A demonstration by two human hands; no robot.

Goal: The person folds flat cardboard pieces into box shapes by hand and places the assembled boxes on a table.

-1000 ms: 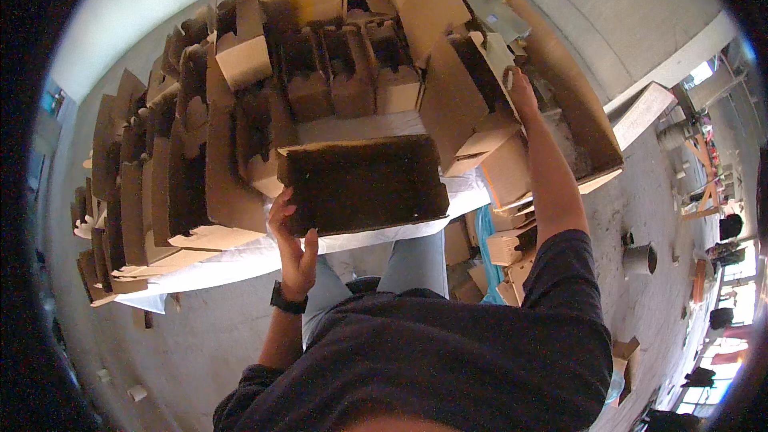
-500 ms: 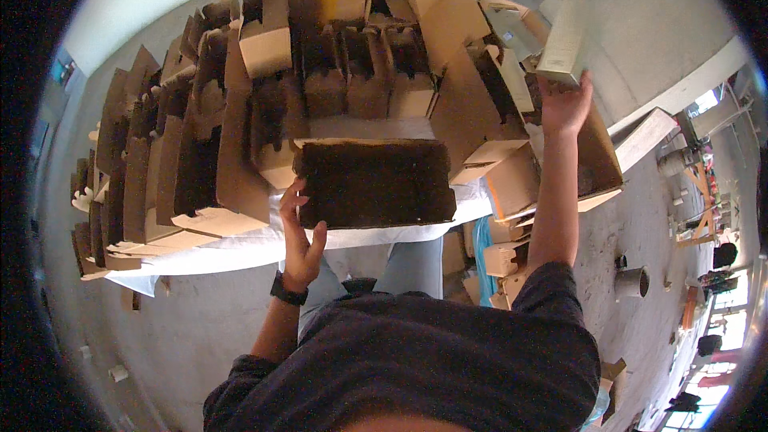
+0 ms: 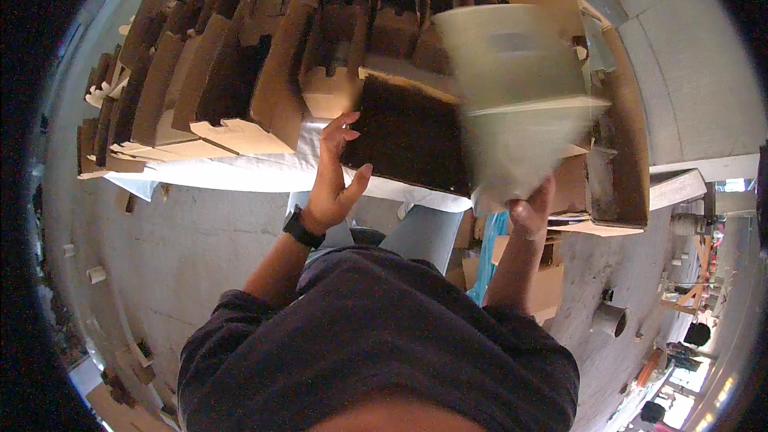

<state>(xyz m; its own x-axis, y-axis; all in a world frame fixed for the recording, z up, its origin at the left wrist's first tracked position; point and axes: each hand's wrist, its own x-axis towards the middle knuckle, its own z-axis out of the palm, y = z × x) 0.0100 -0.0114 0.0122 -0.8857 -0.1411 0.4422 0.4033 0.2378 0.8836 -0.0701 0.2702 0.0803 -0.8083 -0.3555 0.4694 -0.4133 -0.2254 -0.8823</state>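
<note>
A brown cardboard box (image 3: pixel 408 132), dark inside and open toward me, sits tilted at the table's front edge. My left hand (image 3: pixel 336 180) grips its left end, with the fingers at the side and the thumb by the lower corner. In my right hand (image 3: pixel 532 208) is a pale greenish-white carton (image 3: pixel 520 64), pinched at its lower end. Motion smears the carton, which covers the right end of the brown box. A crease crosses it, and a darker patch shows near its top.
Rows of open cardboard boxes (image 3: pixel 276 84) crowd the table at left and behind. A white cloth (image 3: pixel 232 174) covers the table. Another large open box (image 3: pixel 628 128) stands at right. Below are stacked cardboard (image 3: pixel 548 288) and blue plastic (image 3: pixel 486 260); a grey bucket (image 3: pixel 610 318) stands on the floor.
My right hand has brought the pale carton from the far right down and inward, in front of the brown box. My left hand has stayed at the box's left end. The view has shifted.
</note>
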